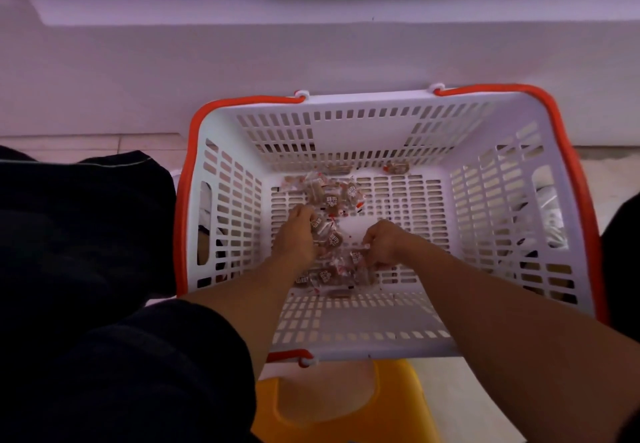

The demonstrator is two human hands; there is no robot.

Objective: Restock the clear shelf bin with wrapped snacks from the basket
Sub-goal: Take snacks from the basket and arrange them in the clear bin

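Reaching: I had both arms down inside the white basket [221, 151] with orange handles.
Left hand [299, 231]: fingers curled round wrapped snacks [334, 196] near the floor's middle.
Right hand [382, 243]: fingers curled, pinching wrappers from the nearer heap.
Snacks: scattered on the basket floor, mostly left of centre.
Below: a yellow stool [391, 404] under the basket's near edge.

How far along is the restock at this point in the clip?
Done: cannot be judged, since the clear bin is out of view. In hand: both the left hand and right hand are down in the basket, fingers curled among the wrapped snacks. Left: snacks lie scattered on the basket floor, including a few by the far wall.
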